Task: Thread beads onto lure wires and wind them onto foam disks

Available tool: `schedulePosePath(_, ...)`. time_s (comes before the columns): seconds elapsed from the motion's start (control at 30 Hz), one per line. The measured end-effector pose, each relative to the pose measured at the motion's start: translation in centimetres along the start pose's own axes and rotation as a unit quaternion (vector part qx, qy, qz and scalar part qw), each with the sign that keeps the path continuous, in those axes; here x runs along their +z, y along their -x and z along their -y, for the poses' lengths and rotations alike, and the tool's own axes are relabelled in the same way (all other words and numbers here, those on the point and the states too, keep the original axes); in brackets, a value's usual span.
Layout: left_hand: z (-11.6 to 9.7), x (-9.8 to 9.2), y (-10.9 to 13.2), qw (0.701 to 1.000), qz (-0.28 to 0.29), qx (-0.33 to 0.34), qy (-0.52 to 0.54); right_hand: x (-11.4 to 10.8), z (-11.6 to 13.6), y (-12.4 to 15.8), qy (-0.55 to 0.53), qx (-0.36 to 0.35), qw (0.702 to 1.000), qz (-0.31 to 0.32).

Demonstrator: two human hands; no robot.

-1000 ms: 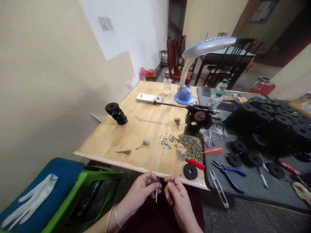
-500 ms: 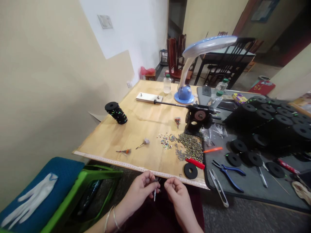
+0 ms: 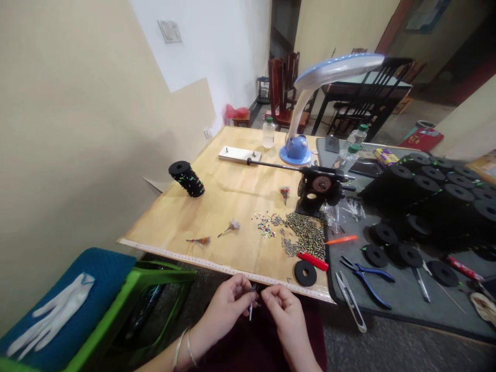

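Note:
Just below the table's front edge, my left hand (image 3: 234,302) is closed with its thumb and fingers pinched on a small dark item. A short white stick (image 3: 250,312) hangs down from under those fingers. Close beside it on the right, my right hand (image 3: 282,308) is closed in a pinch, and what its fingertips hold is too small to make out. On the table (image 3: 155,222) lie a black foam ring (image 3: 305,273), a red tool handle (image 3: 312,261), loose beads (image 3: 266,225) and a heap of small metallic pieces (image 3: 308,235).
A black winding machine (image 3: 321,187) and a blue lamp (image 3: 296,151) stand farther back. Blue pliers (image 3: 368,279), white scissors (image 3: 351,302) and many black foam spools (image 3: 430,191) cover the grey mat. At left, a black spool (image 3: 186,179) stands and a glove (image 3: 54,318) lies on a blue seat.
My hands are slightly closer together, with the left one a little farther right. Both keep their pinches. The whole view has shifted slightly.

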State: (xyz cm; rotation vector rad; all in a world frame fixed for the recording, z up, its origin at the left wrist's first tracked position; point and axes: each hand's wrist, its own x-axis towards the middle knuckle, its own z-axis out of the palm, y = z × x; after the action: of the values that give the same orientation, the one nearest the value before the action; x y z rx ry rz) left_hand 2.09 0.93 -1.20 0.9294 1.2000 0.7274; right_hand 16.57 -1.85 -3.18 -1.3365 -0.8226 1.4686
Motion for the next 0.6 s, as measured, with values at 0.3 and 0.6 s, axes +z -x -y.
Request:
schedulePosePath(0.3, 0.7, 0.0, 0.4, 0.993, -0.005, 0.076, -0.094, 0.5, 0.0, 0.0, 0.075, -0.023, 0.996, -0.033)
schedulePosePath(0.6, 1.4, -0.1, 0.4, 0.985, -0.016, 0.093, -0.147, 0.4, -0.2, -0.1, 0.112, -0.049, 0.992, -0.026)
